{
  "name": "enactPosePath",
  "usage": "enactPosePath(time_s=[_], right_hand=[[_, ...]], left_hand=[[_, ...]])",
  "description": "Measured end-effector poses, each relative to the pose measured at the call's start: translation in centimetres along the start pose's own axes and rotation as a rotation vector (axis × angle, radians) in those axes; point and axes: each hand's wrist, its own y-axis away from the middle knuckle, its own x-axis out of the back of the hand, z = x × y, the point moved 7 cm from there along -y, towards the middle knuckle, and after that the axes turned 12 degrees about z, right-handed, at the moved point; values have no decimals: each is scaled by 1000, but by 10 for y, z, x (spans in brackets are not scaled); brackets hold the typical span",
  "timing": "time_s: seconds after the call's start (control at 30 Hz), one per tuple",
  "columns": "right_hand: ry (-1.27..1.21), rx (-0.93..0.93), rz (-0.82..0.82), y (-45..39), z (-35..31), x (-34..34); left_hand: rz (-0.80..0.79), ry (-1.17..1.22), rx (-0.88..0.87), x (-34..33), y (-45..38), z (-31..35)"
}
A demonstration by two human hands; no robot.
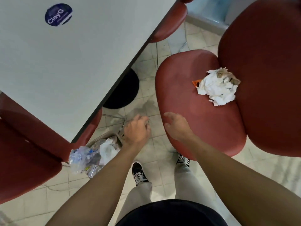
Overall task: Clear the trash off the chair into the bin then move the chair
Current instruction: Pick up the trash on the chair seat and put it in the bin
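A red padded chair (192, 101) stands at the right with its backrest further right. On the seat near the backrest lies a crumpled white paper wad (218, 88) with an orange scrap (195, 83) under its left edge. My right hand (176, 126) hovers over the seat's front left edge, fingers relaxed, holding nothing. My left hand (136, 130) hangs above the floor just right of the bin (104, 141), fingers loosely curled and empty. The bin holds white paper and crumpled clear plastic (83, 159) that spills over its rim.
A grey table (65, 54) with a dark round sticker (58, 14) fills the upper left, on a black round base (125, 93). Another red chair (21, 152) sits at the left, a third (171, 22) at the top. My feet (140, 175) stand on tiled floor.
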Motion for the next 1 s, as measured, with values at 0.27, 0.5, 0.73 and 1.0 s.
enactPosePath(time_s=[0.27, 0.5, 0.73, 1.0], right_hand=[[-70, -126, 87, -49, 88, 79], [-142, -279, 115, -102, 176, 123], [-155, -356, 193, -169, 245, 142], [-100, -406, 138, -217, 294, 112]], left_hand=[[32, 32, -180, -44, -54, 121], [-9, 52, -249, -110, -111, 208], [-91, 89, -205, -184, -180, 270], [-233, 138, -153, -258, -234, 289]])
